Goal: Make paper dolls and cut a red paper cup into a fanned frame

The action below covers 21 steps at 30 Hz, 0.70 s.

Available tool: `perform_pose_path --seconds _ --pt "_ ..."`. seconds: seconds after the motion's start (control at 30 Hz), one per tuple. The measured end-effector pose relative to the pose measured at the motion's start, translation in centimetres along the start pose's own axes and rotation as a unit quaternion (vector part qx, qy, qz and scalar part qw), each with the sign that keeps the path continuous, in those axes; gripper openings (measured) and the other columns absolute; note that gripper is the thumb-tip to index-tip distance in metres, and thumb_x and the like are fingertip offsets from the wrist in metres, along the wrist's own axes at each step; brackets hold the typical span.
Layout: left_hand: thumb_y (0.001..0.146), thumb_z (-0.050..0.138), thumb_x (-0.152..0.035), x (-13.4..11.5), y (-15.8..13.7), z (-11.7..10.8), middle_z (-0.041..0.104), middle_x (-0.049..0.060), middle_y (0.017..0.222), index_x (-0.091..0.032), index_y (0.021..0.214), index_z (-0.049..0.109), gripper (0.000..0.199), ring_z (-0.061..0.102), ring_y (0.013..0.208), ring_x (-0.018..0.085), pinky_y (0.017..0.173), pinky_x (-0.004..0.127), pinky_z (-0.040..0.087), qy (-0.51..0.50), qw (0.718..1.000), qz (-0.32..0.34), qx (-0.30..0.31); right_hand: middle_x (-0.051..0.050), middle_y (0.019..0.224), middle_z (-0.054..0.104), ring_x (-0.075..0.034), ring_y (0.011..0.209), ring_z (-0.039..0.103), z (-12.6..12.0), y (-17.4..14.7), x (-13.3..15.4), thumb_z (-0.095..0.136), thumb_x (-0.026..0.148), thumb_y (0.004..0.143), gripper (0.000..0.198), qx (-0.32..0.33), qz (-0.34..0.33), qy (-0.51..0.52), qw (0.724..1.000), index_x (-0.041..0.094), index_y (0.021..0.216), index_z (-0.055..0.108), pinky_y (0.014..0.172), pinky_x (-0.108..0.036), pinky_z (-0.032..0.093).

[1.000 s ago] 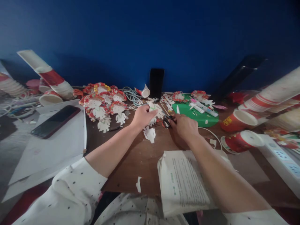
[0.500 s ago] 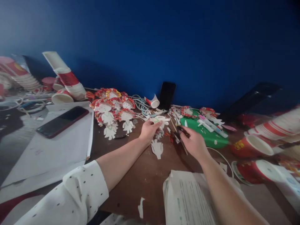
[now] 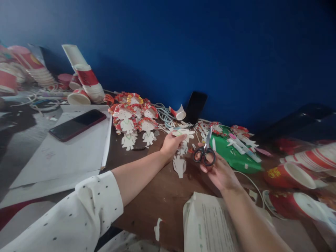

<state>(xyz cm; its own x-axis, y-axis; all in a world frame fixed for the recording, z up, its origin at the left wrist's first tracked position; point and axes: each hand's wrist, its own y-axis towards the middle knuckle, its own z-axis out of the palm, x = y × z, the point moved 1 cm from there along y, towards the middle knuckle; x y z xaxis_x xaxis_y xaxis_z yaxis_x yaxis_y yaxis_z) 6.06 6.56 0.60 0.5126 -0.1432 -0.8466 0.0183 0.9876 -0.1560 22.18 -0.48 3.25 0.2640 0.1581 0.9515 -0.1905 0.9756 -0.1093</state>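
Between thumb and fingers, my left hand (image 3: 172,144) pinches a white paper cutout (image 3: 185,133) with a green mark on it. Black-handled scissors (image 3: 204,154) rest in my right hand (image 3: 219,170), which is turned palm up; their blades point away from me and look closed. Below my left hand, another white paper cutout (image 3: 180,166) lies on the brown table (image 3: 147,217). To its left is a cluster of paper dolls (image 3: 127,124) with red and white frilled hair.
A dark phone (image 3: 78,125) lies on a white box (image 3: 60,154) at left, near stacked paper cups (image 3: 88,82). Another phone (image 3: 196,106) leans on the blue wall (image 3: 168,49). Green paper (image 3: 228,154) with pens is at right, beside tipped cups (image 3: 290,175). A printed paper packet (image 3: 207,224) lies in front.
My right hand has rolled palm up, bringing the scissors' handles into plain sight with the blades pointing away. My left hand keeps its pinch on the cutout. The view has shifted slightly.
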Motion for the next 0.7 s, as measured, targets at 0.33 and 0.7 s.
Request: perform_pose_path --seconds 0.33,0.7 --pt "0.06 0.077 -0.032 0.2 0.1 -0.1 0.061 0.001 0.07 -0.014 0.081 0.06 0.032 0.052 0.054 0.008 0.051 0.021 0.043 -0.011 1.0 0.001 -0.009 -0.002 0.081 0.064 -0.012 0.067 0.056 -0.4 0.4 -0.8 0.075 0.039 0.071 0.045 -0.061 0.0 -0.057 0.997 0.025 0.112 0.064 0.039 -0.017 0.03" --pt "0.057 0.078 -0.029 0.1 -0.9 0.5 0.064 0.002 0.07 -0.013 0.079 0.061 0.033 0.06 0.061 0.013 0.063 0.029 0.051 -0.078 0.997 -0.008 0.024 -0.004 0.084 0.067 -0.013 0.069 0.06 -0.1 0.3 -2.1 0.076 0.037 0.068 0.045 -0.066 0.027 -0.112 0.991 0.022 0.109 0.067 0.04 -0.016 0.03"
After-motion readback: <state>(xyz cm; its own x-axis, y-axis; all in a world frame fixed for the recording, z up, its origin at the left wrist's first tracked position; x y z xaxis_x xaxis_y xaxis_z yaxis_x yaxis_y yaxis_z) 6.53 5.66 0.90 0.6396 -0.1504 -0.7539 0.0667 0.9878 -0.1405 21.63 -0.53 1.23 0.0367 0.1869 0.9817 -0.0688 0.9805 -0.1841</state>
